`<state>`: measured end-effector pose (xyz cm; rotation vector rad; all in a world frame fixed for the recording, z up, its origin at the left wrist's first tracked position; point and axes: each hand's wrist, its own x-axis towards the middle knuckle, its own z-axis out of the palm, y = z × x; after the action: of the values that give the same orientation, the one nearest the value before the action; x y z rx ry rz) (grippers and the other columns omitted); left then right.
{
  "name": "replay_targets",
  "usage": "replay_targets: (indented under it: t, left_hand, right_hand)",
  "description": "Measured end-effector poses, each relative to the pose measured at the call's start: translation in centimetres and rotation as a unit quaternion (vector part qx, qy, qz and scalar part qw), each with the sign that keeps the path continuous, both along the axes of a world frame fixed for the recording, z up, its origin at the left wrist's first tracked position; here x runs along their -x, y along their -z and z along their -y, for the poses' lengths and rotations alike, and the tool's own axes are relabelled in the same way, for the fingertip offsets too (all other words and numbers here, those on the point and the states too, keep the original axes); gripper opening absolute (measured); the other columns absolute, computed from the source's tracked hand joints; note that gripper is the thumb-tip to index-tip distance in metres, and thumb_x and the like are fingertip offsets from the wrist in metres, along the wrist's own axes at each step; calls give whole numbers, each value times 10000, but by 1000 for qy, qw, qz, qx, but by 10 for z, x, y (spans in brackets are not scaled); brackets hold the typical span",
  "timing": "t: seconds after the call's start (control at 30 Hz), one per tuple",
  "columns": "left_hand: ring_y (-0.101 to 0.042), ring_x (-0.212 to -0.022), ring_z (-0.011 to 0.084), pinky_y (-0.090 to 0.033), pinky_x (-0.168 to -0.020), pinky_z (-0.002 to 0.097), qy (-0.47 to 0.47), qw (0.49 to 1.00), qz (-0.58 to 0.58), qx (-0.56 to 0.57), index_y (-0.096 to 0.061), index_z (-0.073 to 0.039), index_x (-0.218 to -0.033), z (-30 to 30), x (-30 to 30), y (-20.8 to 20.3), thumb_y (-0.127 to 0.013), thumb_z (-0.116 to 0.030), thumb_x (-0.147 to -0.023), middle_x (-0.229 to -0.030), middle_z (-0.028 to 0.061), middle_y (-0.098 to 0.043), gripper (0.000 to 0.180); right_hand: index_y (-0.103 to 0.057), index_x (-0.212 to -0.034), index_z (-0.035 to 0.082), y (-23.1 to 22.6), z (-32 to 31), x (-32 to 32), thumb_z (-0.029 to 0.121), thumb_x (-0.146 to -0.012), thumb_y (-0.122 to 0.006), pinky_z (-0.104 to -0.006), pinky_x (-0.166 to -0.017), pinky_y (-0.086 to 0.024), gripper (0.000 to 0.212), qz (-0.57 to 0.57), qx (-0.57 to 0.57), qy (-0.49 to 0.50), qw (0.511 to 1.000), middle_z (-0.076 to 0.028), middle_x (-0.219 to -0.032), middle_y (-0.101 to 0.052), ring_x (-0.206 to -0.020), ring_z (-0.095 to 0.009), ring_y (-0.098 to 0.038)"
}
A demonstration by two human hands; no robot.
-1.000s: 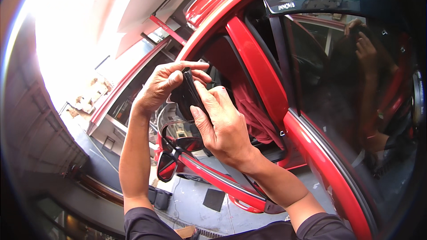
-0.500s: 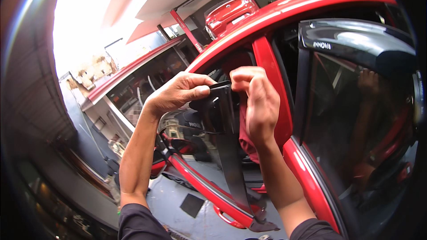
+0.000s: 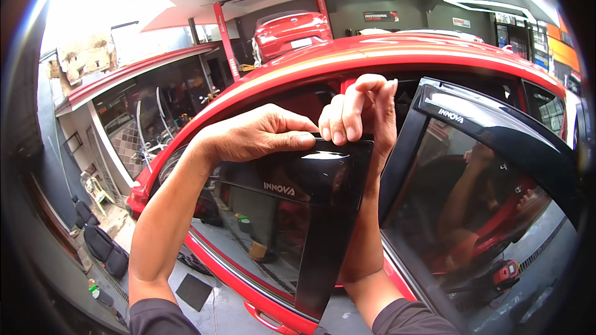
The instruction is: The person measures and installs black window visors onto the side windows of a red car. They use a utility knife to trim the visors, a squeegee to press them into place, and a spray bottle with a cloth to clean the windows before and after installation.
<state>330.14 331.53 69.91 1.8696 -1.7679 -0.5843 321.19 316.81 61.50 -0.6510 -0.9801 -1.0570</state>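
Along the top of the red car's front door (image 3: pixel 214 267), which stands open, runs a glossy black window visor (image 3: pixel 332 177). My left hand (image 3: pixel 254 133) pinches its upper edge, thumb on the outer face and fingers behind. Close beside it, my right hand (image 3: pixel 363 108) is at the upper rear corner of the door. Its fingers are curled, with some fingertips touching the top edge. Whatever they may hold is too small to make out. A second black visor (image 3: pixel 496 115) tops the rear door's window (image 3: pixel 422 211), which reflects my arms.
Behind the doors curves the red car roof (image 3: pixel 372 49). Another red car (image 3: pixel 292 34) sits on a lift at the back. Car seats (image 3: pixel 105 251) and a pale chair (image 3: pixel 93 187) stand at left. A dark mat (image 3: pixel 194 291) lies on the floor.
My view has levelled out, and the front door appears larger and turned more toward me. My right hand has shifted in to the door's top corner. The left hand still pinches the visor edge.
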Motion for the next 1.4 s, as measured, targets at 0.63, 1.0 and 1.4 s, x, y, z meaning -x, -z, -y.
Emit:
replay_targets:
  t: [0.63,1.0,1.4]
  left_hand:
    - [-629,-847,96,-518,-804,292,101,990,71,70,-679,31,-1174,6,-9,7,-594,-209,-1055,-901,73,-726,281]
    - [-567,-922,98,-485,-870,285,76,996,25,47,-656,7,-1222,12,3,16,-555,-366,-1073,-975,54,-673,413]
    - [-558,-945,15,-471,-854,205,60,997,45,20,-686,8,-1230,9,0,13,-598,-325,-1059,-1016,-44,-676,384]
  right_hand:
    - [-556,-1111,84,4,11,13,272,-1149,-247,-303,-441,-417,364,25,94,-65,993,27,-476,-431,-400,-130,-445]
    - [-585,-1087,94,1,14,15,284,-1147,-258,-297,-437,-398,384,22,112,-40,993,37,-466,-408,-404,-123,-429]
    - [-603,-1142,47,12,26,5,229,-1113,-378,-297,-522,-415,291,70,168,-69,981,37,-553,-445,-506,-123,-474]
